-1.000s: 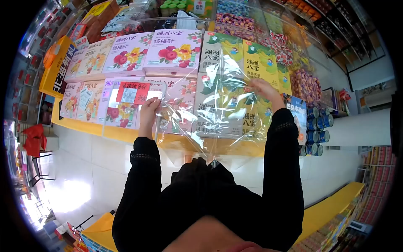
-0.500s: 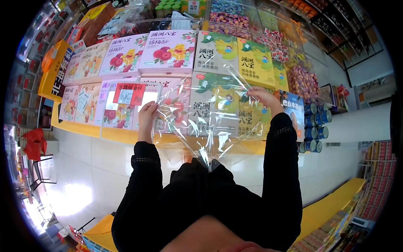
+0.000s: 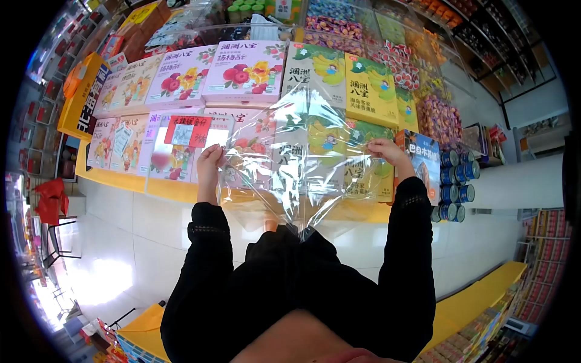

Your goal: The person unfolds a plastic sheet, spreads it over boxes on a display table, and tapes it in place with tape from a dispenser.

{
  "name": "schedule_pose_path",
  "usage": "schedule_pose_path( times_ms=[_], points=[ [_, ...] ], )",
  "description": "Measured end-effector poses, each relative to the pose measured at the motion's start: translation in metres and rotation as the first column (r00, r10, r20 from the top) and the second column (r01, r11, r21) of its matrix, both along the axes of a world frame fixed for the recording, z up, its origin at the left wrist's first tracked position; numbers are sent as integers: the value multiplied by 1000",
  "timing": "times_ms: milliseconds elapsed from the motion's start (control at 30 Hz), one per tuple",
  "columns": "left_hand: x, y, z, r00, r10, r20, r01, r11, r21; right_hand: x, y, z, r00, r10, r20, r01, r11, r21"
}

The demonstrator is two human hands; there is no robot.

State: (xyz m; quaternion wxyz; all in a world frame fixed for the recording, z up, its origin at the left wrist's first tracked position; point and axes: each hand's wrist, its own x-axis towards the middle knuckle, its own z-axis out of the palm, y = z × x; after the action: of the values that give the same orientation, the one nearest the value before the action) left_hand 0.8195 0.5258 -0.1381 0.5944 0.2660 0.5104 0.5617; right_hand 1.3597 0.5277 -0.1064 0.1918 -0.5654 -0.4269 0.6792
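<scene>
Between my two hands stretches a clear plastic bag, shiny and creased, its lower part narrowing toward my body. My left hand pinches its left edge, and my right hand pinches its right edge. Through the film I see boxes on the display: pink-lilac fruit boxes to the left and yellow-green banana boxes to the right. A red price card stands just beyond my left hand. A blue box is close to my right hand.
Blue-lidded cans are stacked at the display's right end. Wrapped candies fill clear bins behind the boxes. A yellow sign box stands at the far left. Pale floor tiles lie below, with a yellow-edged shelf at lower right.
My right hand has moved slightly right and down, drawing the bag wider. My left hand has barely shifted and keeps its pinch.
</scene>
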Motion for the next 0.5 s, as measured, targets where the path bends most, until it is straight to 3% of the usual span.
schedule_pose_path(
  times_ms=[133,300,367,433,500],
  points=[
    [4,0,8,998,56,-3,-56,998,-3,-3,-21,5,969,-242,-45,243,970,13],
    [-9,-4,5,996,-27,-82,24,999,-46,-8,-64,11,967,-252,-24,248,961,-120],
    [-8,-4,4,996,-27,-79,25,999,-28,0,-68,-19,950,-313,-14,313,947,70],
    [-8,-3,4,996,-30,-78,29,1000,-10,-1,-72,-25,938,-338,-80,344,935,84],
    [-8,1,2,996,-23,-81,26,999,26,-8,-78,-22,843,-480,-243,508,859,65]
  ],
)
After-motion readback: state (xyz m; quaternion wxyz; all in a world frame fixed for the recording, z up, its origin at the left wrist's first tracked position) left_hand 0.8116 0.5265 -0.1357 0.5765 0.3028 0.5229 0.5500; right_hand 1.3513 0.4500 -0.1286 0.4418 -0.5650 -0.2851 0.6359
